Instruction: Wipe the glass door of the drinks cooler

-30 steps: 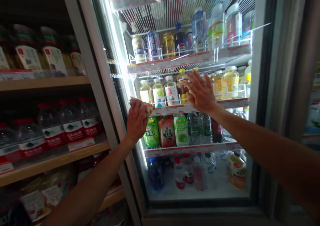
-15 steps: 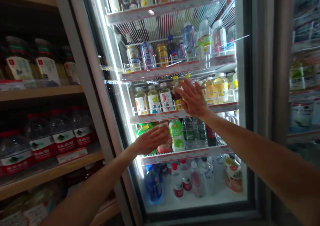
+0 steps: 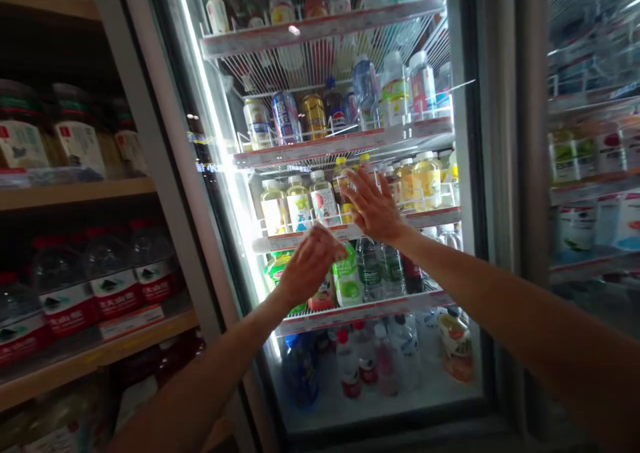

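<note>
The right hand (image 3: pixel 373 206) lies flat on the lit glass door of the drinks fridge (image 3: pixel 463 239), fingers spread apart — level with the shelf of pale yellow juice bottles (image 3: pixel 299 203). The left hand (image 3: pixel 307 265) presses just below, fingers closed around a small wad, hardly visible, in front of the green-labelled bottles (image 3: pixel 347 276).

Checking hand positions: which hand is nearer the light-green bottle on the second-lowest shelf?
Left. The left hand sits right beside the light-green bottle; the right hand is higher.
</note>
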`<state>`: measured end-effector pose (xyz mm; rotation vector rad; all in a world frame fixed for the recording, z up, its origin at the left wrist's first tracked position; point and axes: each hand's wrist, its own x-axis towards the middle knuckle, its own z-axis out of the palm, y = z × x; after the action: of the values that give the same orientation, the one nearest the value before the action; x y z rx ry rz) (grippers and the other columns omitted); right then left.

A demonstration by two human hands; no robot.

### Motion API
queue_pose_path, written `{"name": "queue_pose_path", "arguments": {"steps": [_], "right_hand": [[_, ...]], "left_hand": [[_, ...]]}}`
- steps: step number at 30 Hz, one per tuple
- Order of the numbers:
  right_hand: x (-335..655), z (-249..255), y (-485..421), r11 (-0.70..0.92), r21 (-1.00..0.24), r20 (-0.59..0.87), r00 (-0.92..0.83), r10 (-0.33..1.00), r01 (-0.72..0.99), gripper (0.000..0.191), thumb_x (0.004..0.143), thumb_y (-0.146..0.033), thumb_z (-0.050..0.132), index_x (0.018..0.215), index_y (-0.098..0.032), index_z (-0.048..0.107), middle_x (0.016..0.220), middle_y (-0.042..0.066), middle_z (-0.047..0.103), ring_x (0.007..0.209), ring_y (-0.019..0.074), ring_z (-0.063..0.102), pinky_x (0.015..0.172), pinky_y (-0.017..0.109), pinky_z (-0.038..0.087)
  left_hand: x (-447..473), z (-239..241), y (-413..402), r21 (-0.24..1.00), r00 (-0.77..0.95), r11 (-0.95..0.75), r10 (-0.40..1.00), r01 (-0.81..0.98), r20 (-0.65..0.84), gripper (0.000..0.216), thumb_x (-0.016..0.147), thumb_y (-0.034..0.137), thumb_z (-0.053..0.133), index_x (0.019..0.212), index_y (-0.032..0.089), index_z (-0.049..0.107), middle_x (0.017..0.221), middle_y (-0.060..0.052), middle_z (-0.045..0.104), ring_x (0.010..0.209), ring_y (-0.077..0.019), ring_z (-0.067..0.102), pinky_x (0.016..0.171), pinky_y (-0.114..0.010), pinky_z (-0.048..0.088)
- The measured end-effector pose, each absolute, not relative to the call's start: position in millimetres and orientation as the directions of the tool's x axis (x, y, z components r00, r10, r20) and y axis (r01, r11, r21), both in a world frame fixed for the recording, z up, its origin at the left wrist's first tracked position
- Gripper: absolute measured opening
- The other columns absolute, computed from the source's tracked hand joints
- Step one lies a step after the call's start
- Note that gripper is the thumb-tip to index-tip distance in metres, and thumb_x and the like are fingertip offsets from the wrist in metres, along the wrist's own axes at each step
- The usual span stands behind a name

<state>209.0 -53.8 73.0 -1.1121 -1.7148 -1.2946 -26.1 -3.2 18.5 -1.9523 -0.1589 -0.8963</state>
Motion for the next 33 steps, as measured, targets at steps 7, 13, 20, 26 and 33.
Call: {"name": "queue_pose_path", "arguments": {"steps": [7, 13, 20, 26, 33], "right_hand": [[246.7, 42.7, -71.3, 0.048, 0.354, 0.911, -0.356, 0.206, 0.934, 0.059, 0.087, -0.029, 0.038, 0.142, -0.027, 0.018, 0.148, 0.006, 0.027, 0.139, 0.0226, 0.015, 0.111, 0.054, 0.013], [252.6, 28.1, -69.2, 0.037, 0.287, 0.931, -0.288, 0.225, 0.957, 0.061, 0.088, -0.029, 0.037, 0.144, -0.025, 0.014, 0.149, 0.007, 0.025, 0.14, 0.0228, 0.011, 0.111, 0.053, 0.014], [252.0, 22.4, -61.7, 0.03, 0.282, 0.949, -0.284, 0.135, 0.959, 0.053, 0.089, -0.031, 0.036, 0.139, -0.018, 0.028, 0.146, 0.009, 0.032, 0.139, 0.0224, 0.016, 0.112, 0.05, 0.011], [253.5, 21.9, -61.1, 0.03, 0.279, 0.95, -0.28, 0.139, 0.96, 0.053, 0.089, -0.03, 0.036, 0.14, -0.02, 0.026, 0.146, 0.007, 0.032, 0.139, 0.0204, 0.016, 0.113, 0.048, 0.01], [254.1, 22.1, -61.8, 0.047, 0.278, 0.952, -0.281, 0.117, 0.959, 0.053, 0.088, -0.027, 0.037, 0.139, -0.019, 0.029, 0.145, 0.007, 0.035, 0.138, 0.0204, 0.018, 0.113, 0.048, 0.011]], "left_hand": [[1.4, 50.5, -2.4, -0.628, 0.549, -0.548, -0.328, 0.552, 0.769, 0.053, 0.085, 0.017, 0.044, 0.136, 0.016, 0.03, 0.14, -0.014, 0.039, 0.139, -0.0255, 0.01, 0.109, -0.048, 0.029], [31.2, 68.8, 0.7, -0.65, 0.568, -0.574, -0.35, 0.498, 0.745, 0.051, 0.085, 0.019, 0.044, 0.135, 0.018, 0.032, 0.141, -0.012, 0.038, 0.139, -0.0245, 0.013, 0.11, -0.046, 0.027], [42.3, 86.5, -1.8, -0.809, 0.736, -0.513, -0.424, 0.286, 0.529, 0.052, 0.085, 0.018, 0.045, 0.135, 0.019, 0.033, 0.143, -0.008, 0.037, 0.139, -0.0211, 0.015, 0.111, -0.04, 0.028], [42.2, 104.8, -2.0, -0.704, 0.655, -0.578, -0.348, 0.413, 0.67, 0.052, 0.085, 0.018, 0.042, 0.136, 0.018, 0.031, 0.147, -0.008, 0.029, 0.139, -0.0232, 0.012, 0.112, -0.044, 0.023], [40.2, 117.4, -2.1, -0.578, 0.475, -0.573, -0.338, 0.581, 0.812, 0.047, 0.085, 0.02, 0.042, 0.132, 0.016, 0.037, 0.144, -0.011, 0.034, 0.139, -0.0248, 0.014, 0.111, -0.046, 0.024]]}}
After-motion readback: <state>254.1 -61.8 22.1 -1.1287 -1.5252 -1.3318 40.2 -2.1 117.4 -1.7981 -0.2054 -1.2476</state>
